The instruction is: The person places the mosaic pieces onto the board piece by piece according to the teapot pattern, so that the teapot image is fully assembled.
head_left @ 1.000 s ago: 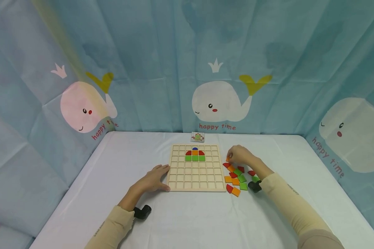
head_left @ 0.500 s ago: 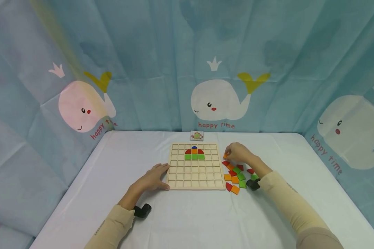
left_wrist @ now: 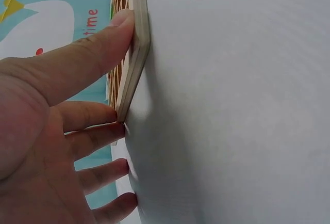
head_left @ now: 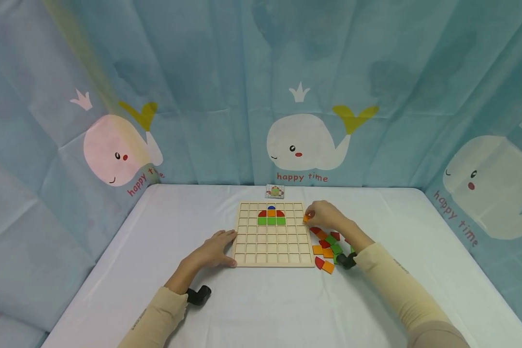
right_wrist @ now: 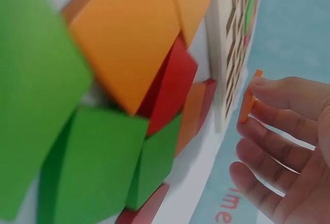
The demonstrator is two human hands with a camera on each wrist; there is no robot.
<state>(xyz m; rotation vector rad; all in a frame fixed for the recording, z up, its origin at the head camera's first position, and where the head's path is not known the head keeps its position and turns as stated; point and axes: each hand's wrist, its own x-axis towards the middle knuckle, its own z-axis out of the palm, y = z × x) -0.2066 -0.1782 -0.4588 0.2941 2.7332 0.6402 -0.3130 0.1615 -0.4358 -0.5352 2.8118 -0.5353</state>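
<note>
A wooden grid board (head_left: 271, 247) lies on the table. Set in its upper rows are a blue half-round piece (head_left: 271, 208), an orange square (head_left: 271, 213) between two red quarter-round pieces, and a green row (head_left: 271, 221) below. My left hand (head_left: 215, 249) rests at the board's left side, fingers spread. In the left wrist view its thumb (left_wrist: 111, 33) touches the board's edge near a corner. My right hand (head_left: 326, 215) pinches an orange square tile (right_wrist: 247, 105) between thumb and fingers, over the board's right edge in the head view.
Loose red, orange and green tiles (head_left: 327, 253) lie scattered right of the board, under the right forearm. A small picture card (head_left: 275, 191) is behind the board. White cloth (head_left: 261, 309) covers the table, and a blue whale-print curtain (head_left: 209, 145) hangs behind it.
My right hand has moved left with the orange tile, from above the loose tiles to the board's right edge. My left hand has stayed in place.
</note>
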